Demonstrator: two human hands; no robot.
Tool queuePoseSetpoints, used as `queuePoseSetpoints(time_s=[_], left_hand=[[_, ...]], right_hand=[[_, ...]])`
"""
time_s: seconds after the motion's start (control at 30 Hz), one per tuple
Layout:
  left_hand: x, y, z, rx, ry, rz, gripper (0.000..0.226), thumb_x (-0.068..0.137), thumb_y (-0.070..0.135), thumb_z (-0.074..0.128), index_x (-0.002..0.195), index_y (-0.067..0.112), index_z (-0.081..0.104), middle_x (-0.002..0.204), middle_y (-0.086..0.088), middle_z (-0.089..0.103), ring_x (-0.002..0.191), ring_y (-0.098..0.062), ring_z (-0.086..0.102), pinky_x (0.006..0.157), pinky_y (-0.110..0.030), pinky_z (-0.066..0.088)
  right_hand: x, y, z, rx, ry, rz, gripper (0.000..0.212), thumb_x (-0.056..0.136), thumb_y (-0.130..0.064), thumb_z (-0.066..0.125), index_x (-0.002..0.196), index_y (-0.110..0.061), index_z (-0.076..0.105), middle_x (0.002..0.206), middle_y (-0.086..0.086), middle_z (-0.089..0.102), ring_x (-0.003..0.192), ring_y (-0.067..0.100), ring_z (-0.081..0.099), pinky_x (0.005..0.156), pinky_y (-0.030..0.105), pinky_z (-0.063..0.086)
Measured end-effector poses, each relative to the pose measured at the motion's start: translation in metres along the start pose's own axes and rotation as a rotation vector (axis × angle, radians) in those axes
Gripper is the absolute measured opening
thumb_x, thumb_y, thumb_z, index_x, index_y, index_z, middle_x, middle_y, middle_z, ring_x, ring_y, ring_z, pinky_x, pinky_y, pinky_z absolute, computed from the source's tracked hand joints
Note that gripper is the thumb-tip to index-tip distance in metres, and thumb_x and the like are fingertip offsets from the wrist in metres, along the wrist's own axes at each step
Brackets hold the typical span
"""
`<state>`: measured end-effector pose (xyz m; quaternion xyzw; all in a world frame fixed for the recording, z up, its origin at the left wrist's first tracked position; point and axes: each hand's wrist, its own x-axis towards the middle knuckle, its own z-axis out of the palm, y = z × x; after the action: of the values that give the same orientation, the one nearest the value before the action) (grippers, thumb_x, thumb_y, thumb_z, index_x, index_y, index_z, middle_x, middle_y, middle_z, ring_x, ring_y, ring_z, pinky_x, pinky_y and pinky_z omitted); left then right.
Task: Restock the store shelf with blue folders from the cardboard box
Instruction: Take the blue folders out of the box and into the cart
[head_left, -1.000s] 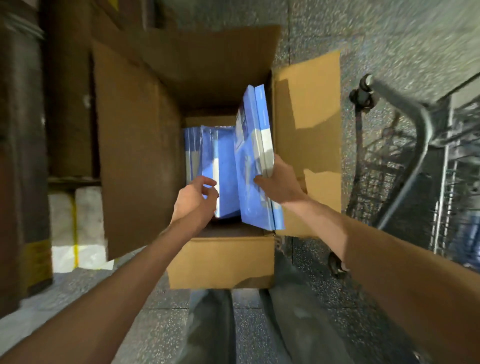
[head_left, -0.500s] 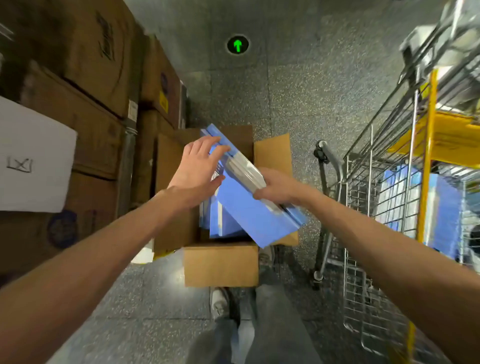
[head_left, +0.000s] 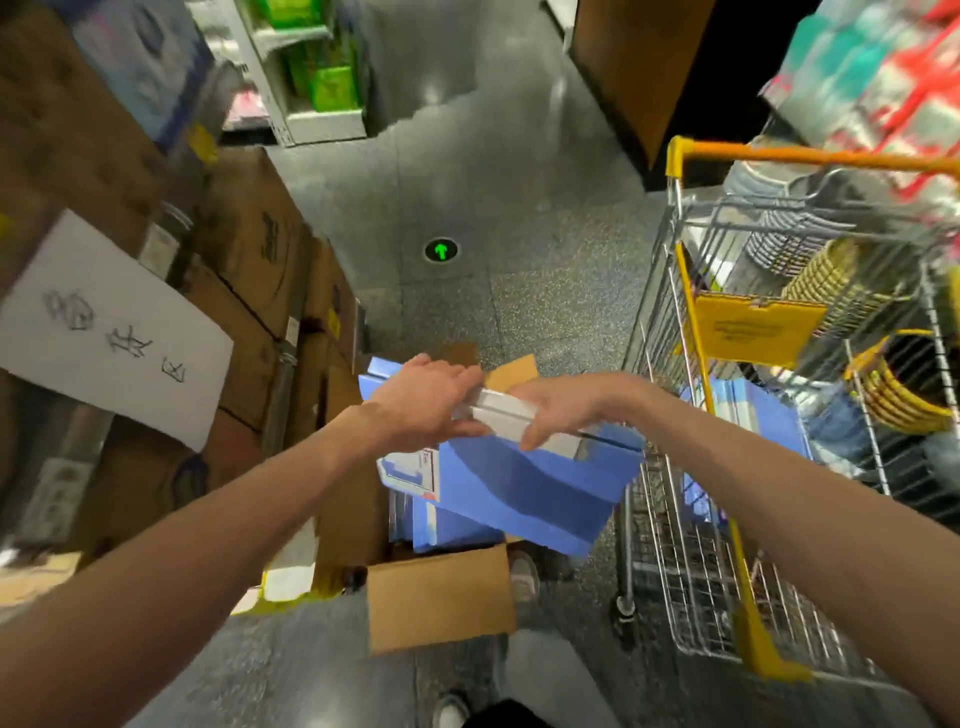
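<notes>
Down by our feet, two shoes (head_left: 524, 574) show on the speckled floor (head_left: 545, 312), and right in front of them sits the one open cardboard box (head_left: 441, 597), with more folders (head_left: 447, 527) standing inside it.

Above the box, there's the catch: the blue folders (head_left: 524, 483) are up in both hands! The left hand (head_left: 426, 400) lays its fingers over the white spines with the thumb pressed in from the near side. The right hand (head_left: 556, 410) wraps round the same spines from the other end. We count two white spines in the bundle; past that, we cannot tell.

Half a second ago that bundle hung steeply over the box with the left palm flat on its top corner. Now it has risen, lies closer to level and reaches out toward the right.

Right there is the obstacle: one wire shopping cart (head_left: 670, 551) crowds in just beside the box, its corner touching the bundle's edge in our view, with a blue stack (head_left: 763, 415) already loaded inside. On the left, stacked cartons (head_left: 249, 249) wall us in, one handwritten paper sheet (head_left: 114, 332) taped across them.

Further out, one green arrow (head_left: 441, 250) glows on the floor. At the far end a shelf (head_left: 317, 67) of green goods has come into sight as our view lifts.
</notes>
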<state>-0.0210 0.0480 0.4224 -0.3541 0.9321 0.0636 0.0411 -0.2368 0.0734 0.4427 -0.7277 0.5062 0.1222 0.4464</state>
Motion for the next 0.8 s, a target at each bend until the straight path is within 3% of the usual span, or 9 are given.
queuePoseSetpoints(time_s=[0.07, 0.17, 0.27, 0.4, 0.53, 0.7, 0.8], left_hand=[[-0.025, 0.015, -0.004, -0.022, 0.033, 0.002, 0.053, 0.093, 0.065, 0.053, 0.124, 0.022, 0.049, 0.115, 0.000, 0.066, 0.109, -0.025, 0.060, 0.088, -0.037, 0.034], [-0.059, 0.037, -0.009, -0.060, 0.104, -0.004, 0.054, 0.092, 0.067, 0.052, 0.119, 0.019, 0.050, 0.114, -0.002, 0.068, 0.107, -0.028, 0.062, 0.084, -0.038, 0.035], [-0.077, 0.054, -0.019, -0.095, 0.184, -0.039, 0.052, 0.091, 0.071, 0.045, 0.105, 0.021, 0.048, 0.106, -0.002, 0.069, 0.097, -0.029, 0.064, 0.075, -0.037, 0.034], [-0.087, 0.072, -0.035, -0.139, 0.242, -0.165, 0.050, 0.093, 0.070, 0.045, 0.096, 0.020, 0.042, 0.096, -0.007, 0.069, 0.088, -0.034, 0.065, 0.065, -0.040, 0.039], [-0.085, 0.084, -0.040, -0.291, 0.270, -0.295, 0.054, 0.093, 0.071, 0.043, 0.095, 0.017, 0.040, 0.084, -0.003, 0.061, 0.080, -0.034, 0.062, 0.061, -0.042, 0.040], [-0.049, 0.126, -0.050, -0.515, 0.304, -0.395, 0.059, 0.093, 0.072, 0.045, 0.098, 0.013, 0.046, 0.091, -0.005, 0.061, 0.083, -0.032, 0.059, 0.069, -0.045, 0.047], [-0.019, 0.162, -0.052, -0.664, 0.308, -0.444, 0.056, 0.093, 0.068, 0.051, 0.096, 0.011, 0.050, 0.091, -0.005, 0.060, 0.082, -0.030, 0.057, 0.066, -0.039, 0.039]], right_hand=[[-0.023, -0.017, 0.013, -0.048, 0.004, 0.022, 0.036, 0.087, -0.012, 0.072, 0.117, -0.005, 0.054, 0.098, 0.005, 0.059, 0.085, 0.016, 0.055, 0.073, 0.027, 0.045], [-0.055, -0.039, 0.032, -0.183, 0.149, 0.042, 0.032, 0.083, -0.020, 0.075, 0.106, -0.013, 0.054, 0.103, 0.008, 0.062, 0.094, 0.025, 0.059, 0.080, 0.036, 0.047], [-0.081, -0.048, 0.040, -0.270, 0.331, 0.076, 0.045, 0.078, -0.032, 0.070, 0.118, -0.016, 0.058, 0.112, 0.008, 0.066, 0.102, 0.029, 0.060, 0.087, 0.038, 0.047], [-0.119, -0.042, 0.046, -0.340, 0.788, 0.145, 0.055, 0.085, -0.021, 0.067, 0.138, -0.020, 0.053, 0.131, 0.006, 0.062, 0.125, 0.027, 0.052, 0.108, 0.038, 0.030], [-0.156, -0.020, 0.058, -0.077, 1.131, 0.281, 0.072, 0.083, -0.013, 0.068, 0.150, -0.014, 0.040, 0.148, 0.009, 0.048, 0.137, 0.031, 0.041, 0.111, 0.042, 0.032], [-0.194, 0.017, 0.085, 0.492, 1.133, 0.430, 0.082, 0.092, -0.026, 0.068, 0.157, -0.009, 0.021, 0.159, 0.013, 0.031, 0.145, 0.035, 0.032, 0.112, 0.048, 0.034], [-0.217, 0.047, 0.112, 0.799, 1.158, 0.414, 0.076, 0.096, -0.028, 0.064, 0.157, -0.012, 0.021, 0.157, 0.007, 0.038, 0.140, 0.033, 0.041, 0.102, 0.042, 0.041]])
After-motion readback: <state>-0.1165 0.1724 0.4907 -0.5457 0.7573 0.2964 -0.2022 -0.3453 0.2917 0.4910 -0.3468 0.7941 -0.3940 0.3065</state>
